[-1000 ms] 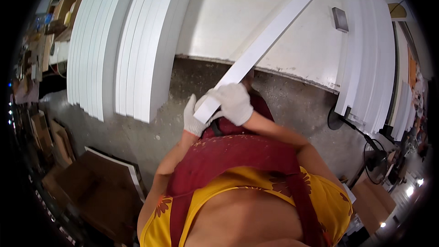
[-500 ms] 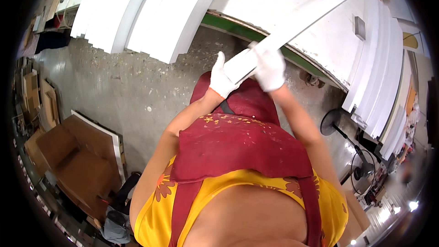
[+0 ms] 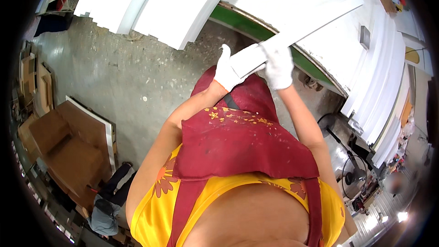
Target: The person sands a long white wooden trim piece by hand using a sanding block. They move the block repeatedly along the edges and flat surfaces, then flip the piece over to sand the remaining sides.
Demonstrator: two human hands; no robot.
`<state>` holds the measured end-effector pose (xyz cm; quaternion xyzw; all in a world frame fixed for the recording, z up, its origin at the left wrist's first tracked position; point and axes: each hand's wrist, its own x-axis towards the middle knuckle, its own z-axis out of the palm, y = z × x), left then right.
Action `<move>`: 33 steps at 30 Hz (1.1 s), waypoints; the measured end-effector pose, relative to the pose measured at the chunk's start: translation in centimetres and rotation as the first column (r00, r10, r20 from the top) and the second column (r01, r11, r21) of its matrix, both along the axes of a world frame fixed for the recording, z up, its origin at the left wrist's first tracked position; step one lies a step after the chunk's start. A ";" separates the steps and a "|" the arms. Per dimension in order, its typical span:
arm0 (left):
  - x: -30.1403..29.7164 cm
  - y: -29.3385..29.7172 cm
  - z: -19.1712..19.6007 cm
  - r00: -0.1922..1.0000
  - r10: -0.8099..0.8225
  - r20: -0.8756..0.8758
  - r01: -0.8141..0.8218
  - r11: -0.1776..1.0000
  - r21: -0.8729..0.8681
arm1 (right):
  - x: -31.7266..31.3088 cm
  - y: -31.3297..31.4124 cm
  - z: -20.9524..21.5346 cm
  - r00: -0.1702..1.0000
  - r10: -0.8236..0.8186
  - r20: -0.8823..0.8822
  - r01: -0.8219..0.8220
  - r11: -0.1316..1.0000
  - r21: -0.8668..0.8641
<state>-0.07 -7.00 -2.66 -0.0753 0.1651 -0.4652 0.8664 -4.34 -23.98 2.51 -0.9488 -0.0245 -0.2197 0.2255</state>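
Grey concrete floor [image 3: 114, 77] is spreading below stacked white panels [image 3: 183, 0]. A long white strip [image 3: 302, 27] is slanting up-right, its near end clamped between both gloved hands: left hand [image 3: 226, 71] seemingly cupping underneath, right hand [image 3: 279, 64] gripping over it.

Brown cardboard boxes [image 3: 59, 148] — far left
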 end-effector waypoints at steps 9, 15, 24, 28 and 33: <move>0.1 0.3 -0.9 0.998 -0.011 0.062 0.007 0.997 0.073 | -2.1 1.5 2.5 0.930 0.340 -0.144 -0.303 0.925 0.229; 0.4 0.0 -1.4 0.999 -0.021 0.038 0.024 0.997 -0.076 | -2.0 3.5 -2.3 0.942 0.193 -0.276 -0.201 0.980 -0.001; 1.8 2.6 1.6 0.756 -0.445 0.479 0.184 0.848 0.497 | 0.9 -3.8 1.7 0.912 -0.336 -0.234 0.409 0.768 0.492; 0.9 2.0 5.3 0.169 -0.823 0.542 -0.531 0.388 0.753 | 1.9 -3.0 4.2 0.981 -0.175 0.081 0.155 0.965 0.212; -0.2 3.2 3.2 0.243 -0.865 0.440 -0.598 0.224 0.770 | 0.4 1.0 2.0 0.991 0.127 0.040 -0.132 0.978 0.159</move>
